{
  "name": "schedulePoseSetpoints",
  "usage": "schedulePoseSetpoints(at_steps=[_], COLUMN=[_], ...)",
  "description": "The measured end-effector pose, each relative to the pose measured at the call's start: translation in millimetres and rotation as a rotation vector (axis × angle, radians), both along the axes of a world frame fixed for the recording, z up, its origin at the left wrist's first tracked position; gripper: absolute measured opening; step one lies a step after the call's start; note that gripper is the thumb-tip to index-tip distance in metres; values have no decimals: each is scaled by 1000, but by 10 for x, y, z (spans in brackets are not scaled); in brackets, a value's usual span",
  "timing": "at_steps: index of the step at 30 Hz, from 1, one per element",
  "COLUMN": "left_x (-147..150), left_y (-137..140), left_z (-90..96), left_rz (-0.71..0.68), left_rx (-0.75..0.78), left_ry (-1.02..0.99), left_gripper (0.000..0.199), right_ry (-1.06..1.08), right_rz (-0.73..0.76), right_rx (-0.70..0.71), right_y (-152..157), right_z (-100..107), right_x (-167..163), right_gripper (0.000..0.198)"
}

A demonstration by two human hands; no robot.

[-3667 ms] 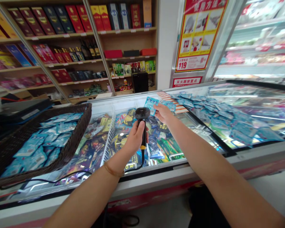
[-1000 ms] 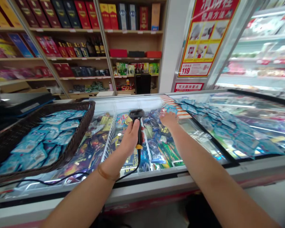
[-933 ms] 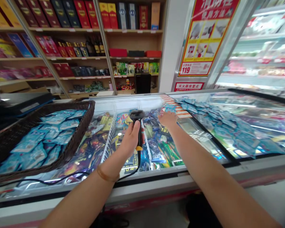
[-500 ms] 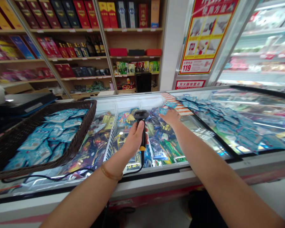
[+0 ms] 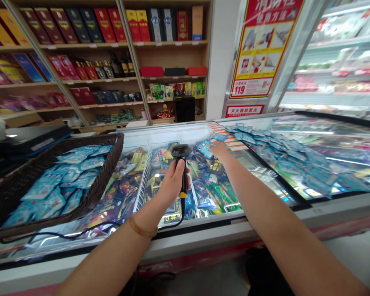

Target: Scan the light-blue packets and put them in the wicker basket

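Observation:
My left hand (image 5: 173, 181) is closed around the handle of a black barcode scanner (image 5: 181, 164), held upright with its head at the top and a cord running down from its yellow-tipped end. In my right hand (image 5: 219, 150) is a small blue packet (image 5: 204, 148), pinched at its right edge and tilted over the freezer. Another blue packet (image 5: 219, 137) lies just beyond that hand on an orange-striped strip (image 5: 231, 142). To the right, a pile of similar blue packets (image 5: 274, 146) spreads across the freezer's glass top. More blue packets (image 5: 70, 172) fill part of a brown wicker basket (image 5: 111, 172) at the left.
Beneath my hands is a chest freezer (image 5: 203, 225) of colourful bagged goods, split by white wire dividers (image 5: 142, 181). The scanner's black cord (image 5: 70, 236) trails left past the basket. Shelves (image 5: 169, 43) of boxes and bottles stand behind, and a lit display fridge (image 5: 336, 61) is at right.
My right hand has drawn the blue packet slightly left and nearer the scanner, and its face now shows more. My left hand still grips the scanner, nearly in place.

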State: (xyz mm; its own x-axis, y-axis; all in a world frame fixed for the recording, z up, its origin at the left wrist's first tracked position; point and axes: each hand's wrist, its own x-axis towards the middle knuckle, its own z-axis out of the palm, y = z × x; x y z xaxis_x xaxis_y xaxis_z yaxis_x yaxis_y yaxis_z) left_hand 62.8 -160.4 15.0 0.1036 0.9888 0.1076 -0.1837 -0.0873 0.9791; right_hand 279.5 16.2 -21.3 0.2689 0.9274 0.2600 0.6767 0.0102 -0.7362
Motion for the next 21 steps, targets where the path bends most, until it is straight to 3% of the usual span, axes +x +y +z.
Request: schedulePoseSetpoints(at_steps=[3,8,12,17,21], left_x=[-5,6,27,47,55], left_y=[2,-26,-61,-82,-86], left_z=[-1,19,46,72,70], left_rz=[-7,-48,-79,-121,-137], left_rx=[9,27,27,6,13], left_ry=[-6,13,41,62,74], left_gripper=[52,54,55,56,55], right_ry=[309,839,857,769,853], right_rz=[23,321,430,488,494], right_rx=[-68,-32,25,39,19], right_y=[-82,-207,-267,-324,-366], right_z=[122,289,335,346,371], right_x=[-96,-276,-334,-380,-448], right_gripper=[19,6,15,33,35])
